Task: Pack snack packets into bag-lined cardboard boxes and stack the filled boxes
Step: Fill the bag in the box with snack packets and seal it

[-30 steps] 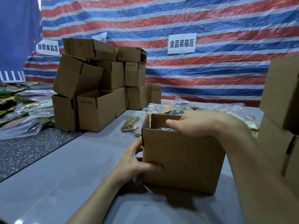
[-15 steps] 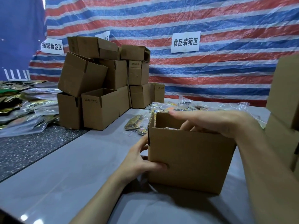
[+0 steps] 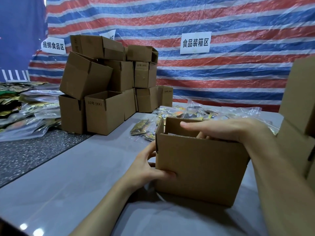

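A small open cardboard box [image 3: 204, 167] stands on the grey table [image 3: 68, 176] in front of me. My left hand [image 3: 148, 167] grips its lower left corner, thumb on the front face and fingers round the side. My right hand [image 3: 226, 130] lies over the open top; the thumb is stretched straight across the opening and the fingers dip inside, their tips hidden by the front wall. The box's contents are barely visible. Loose snack packets in clear bags [image 3: 187, 113] lie just behind the box.
A pile of empty cardboard boxes [image 3: 104, 113] stands at the back left, some tilted. Stacked boxes [image 3: 300, 116] rise close on my right. Bagged packets [image 3: 34, 113] lie on the dark speckled surface at the left. A striped tarp with paper signs hangs behind.
My right hand has uncurled from the box's rim: the thumb now lies straight across the opening and the fingers reach down inside. My left hand keeps its grip.
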The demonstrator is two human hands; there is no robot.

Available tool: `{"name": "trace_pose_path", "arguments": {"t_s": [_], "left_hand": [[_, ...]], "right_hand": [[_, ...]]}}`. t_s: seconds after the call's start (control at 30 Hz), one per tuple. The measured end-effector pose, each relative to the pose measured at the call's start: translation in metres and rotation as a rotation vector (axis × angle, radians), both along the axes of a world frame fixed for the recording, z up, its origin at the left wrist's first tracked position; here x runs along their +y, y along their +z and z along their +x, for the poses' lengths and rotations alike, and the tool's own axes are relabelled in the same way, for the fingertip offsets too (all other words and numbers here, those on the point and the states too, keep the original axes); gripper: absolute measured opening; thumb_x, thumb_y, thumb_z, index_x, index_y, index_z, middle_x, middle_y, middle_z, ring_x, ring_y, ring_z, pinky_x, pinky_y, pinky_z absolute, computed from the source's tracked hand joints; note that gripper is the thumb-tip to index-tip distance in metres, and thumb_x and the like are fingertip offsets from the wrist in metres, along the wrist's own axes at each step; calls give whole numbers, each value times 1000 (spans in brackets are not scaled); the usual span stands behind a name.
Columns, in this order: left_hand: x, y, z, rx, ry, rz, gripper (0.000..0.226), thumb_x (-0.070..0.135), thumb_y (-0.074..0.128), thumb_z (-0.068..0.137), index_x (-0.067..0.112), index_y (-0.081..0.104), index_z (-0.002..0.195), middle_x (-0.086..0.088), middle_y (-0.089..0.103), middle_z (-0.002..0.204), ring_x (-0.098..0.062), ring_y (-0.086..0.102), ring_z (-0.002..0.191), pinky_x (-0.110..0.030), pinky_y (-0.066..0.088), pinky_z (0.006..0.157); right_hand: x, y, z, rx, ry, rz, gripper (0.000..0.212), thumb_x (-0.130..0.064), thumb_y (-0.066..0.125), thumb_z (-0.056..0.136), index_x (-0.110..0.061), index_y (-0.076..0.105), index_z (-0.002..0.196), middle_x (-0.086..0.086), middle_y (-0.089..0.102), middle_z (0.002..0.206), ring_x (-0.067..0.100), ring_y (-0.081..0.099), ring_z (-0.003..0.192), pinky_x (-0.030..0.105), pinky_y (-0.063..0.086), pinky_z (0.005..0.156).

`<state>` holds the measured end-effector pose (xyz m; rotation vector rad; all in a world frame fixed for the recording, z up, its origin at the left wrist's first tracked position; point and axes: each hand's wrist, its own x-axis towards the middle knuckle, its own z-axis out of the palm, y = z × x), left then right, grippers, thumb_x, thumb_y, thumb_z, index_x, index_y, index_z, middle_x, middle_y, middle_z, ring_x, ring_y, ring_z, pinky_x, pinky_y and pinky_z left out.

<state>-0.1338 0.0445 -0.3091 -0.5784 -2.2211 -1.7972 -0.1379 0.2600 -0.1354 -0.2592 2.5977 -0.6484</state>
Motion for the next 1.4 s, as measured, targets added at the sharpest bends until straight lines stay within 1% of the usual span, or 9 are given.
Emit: {"name": "trace_pose_path", "arguments": {"t_s": [0.23, 0.37, 0.6, 0.83, 1.0, 1.1, 1.2, 1.3, 1.4], "left_hand": [[0, 0, 0, 6, 15, -4, 70, 26, 91, 56, 48, 64, 117, 11, 73, 110, -6, 67, 104, -16, 54, 78], [1, 0, 1, 1, 12, -3, 70, 30, 91, 58, 48, 63, 119, 11, 73, 113, -8, 67, 107, -17, 54, 79], [3, -3, -2, -50, 41, 59, 76, 49, 91, 56, 51, 59, 124, 11, 71, 121, -9, 66, 115, -20, 55, 83], [5, 0, 1, -91, 9, 139, 79, 42, 90, 55, 35, 61, 128, 8, 73, 120, -10, 70, 109, -24, 57, 85], [3, 4, 2, -139, -28, 153, 79, 39, 90, 51, 35, 63, 124, 8, 74, 118, -9, 70, 107, -26, 58, 83], [2, 4, 2, -153, -33, 149, 83, 39, 88, 46, 32, 62, 125, 10, 75, 115, -7, 70, 104, -26, 55, 82], [0, 4, 2, -156, -47, 169, 80, 36, 84, 45, 28, 63, 122, 7, 76, 111, -9, 72, 100, -24, 57, 77], [0, -1, 2, -164, -47, 197, 70, 31, 83, 52, 17, 68, 119, -2, 77, 109, -17, 72, 102, -23, 59, 75], [5, -2, 0, -192, -34, 209, 40, 15, 78, 80, 18, 68, 119, 1, 77, 111, -19, 72, 106, -23, 59, 78]], "right_hand": [[6, 5, 1, 18, 23, -19, 84, -90, 46, 54, -27, 76, 100, -2, 78, 97, 16, 76, 90, 41, 57, 97], [6, 7, -2, 106, 36, 81, 66, -85, 37, 76, -32, 70, 98, -10, 74, 94, 9, 73, 86, 28, 57, 76], [30, 14, -14, 742, -25, -317, 35, -62, 55, 93, -31, 70, 95, -12, 68, 95, 4, 62, 90, 22, 43, 66], [29, -22, -33, 454, -151, -195, 30, -55, 59, 95, -29, 73, 99, -3, 72, 105, 13, 67, 97, 38, 54, 94], [28, -36, -14, 618, -312, -542, 53, -55, 56, 96, -7, 72, 111, 20, 71, 111, 36, 68, 102, 50, 55, 92], [31, -52, 1, 518, -476, -899, 41, -58, 53, 96, -24, 74, 104, 6, 74, 112, 26, 68, 108, 50, 51, 101], [30, -78, 19, 413, -381, -1101, 66, -75, 47, 89, -32, 59, 138, 0, 60, 142, 22, 54, 133, 49, 38, 116], [32, -101, 43, 507, -280, -1068, 96, -79, 59, 71, -49, 24, 156, -24, 21, 159, 1, 23, 142, 31, 22, 114], [40, -112, 60, 539, -227, -950, 120, -60, 86, 60, -60, 10, 153, -30, 15, 150, -5, 17, 140, 27, 27, 114]]}}
